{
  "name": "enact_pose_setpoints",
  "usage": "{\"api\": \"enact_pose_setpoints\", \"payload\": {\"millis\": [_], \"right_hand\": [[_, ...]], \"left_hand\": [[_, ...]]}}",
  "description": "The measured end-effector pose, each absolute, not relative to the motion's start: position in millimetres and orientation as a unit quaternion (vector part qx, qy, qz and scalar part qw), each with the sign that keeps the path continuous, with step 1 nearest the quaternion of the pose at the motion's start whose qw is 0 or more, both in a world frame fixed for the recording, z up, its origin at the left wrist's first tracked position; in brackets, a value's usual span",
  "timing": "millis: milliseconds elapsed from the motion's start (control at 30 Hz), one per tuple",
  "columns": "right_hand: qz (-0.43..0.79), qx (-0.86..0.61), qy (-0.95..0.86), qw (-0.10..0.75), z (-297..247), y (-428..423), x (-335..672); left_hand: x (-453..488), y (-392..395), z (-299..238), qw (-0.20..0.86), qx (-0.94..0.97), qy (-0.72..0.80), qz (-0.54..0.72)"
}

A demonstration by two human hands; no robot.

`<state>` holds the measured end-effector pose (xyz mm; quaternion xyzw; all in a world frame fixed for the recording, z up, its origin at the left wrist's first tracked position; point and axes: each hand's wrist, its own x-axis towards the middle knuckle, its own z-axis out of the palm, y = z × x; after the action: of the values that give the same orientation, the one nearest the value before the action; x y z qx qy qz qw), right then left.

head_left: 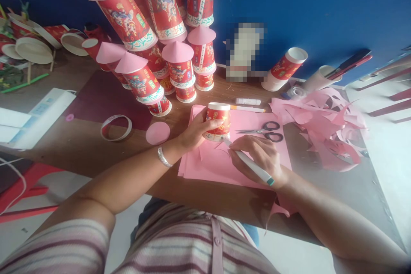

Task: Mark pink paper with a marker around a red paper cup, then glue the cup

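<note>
My left hand (194,130) is wrapped round a red paper cup (218,120) with gold print and a white band at its lower end. In my right hand (257,154) is a white marker pen (253,166) with a green end. Its tip is at the cup's white lower band, where dark marks show; whether it touches I cannot tell. Beneath both hands lie pink paper sheets (205,165). Just behind my right hand, scissors (261,131) with dark handles rest on the paper.
Stacked red cups with pink cone tops (178,62) stand at the back left. A paper ring (116,128) and pink disc (158,132) lie to the left. Pink scraps (334,126), a glue stick (248,101), another cup (285,68) and a pen holder (323,79) are right and behind.
</note>
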<state>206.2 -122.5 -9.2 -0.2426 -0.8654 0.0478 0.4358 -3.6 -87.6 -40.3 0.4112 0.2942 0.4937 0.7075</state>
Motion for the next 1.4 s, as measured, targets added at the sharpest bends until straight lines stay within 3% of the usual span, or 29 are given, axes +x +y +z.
{"api": "enact_pose_setpoints", "payload": {"millis": [1033, 1400], "right_hand": [[0.052, -0.233, -0.873, 0.426, -6, -123, 206], [0.059, -0.26, -0.835, 0.481, -5, -105, 224]], "left_hand": [[-6, -86, -42, 0.708, 0.424, 0.294, 0.482], [-7, -84, -48, 0.705, 0.366, 0.334, 0.507]]}}
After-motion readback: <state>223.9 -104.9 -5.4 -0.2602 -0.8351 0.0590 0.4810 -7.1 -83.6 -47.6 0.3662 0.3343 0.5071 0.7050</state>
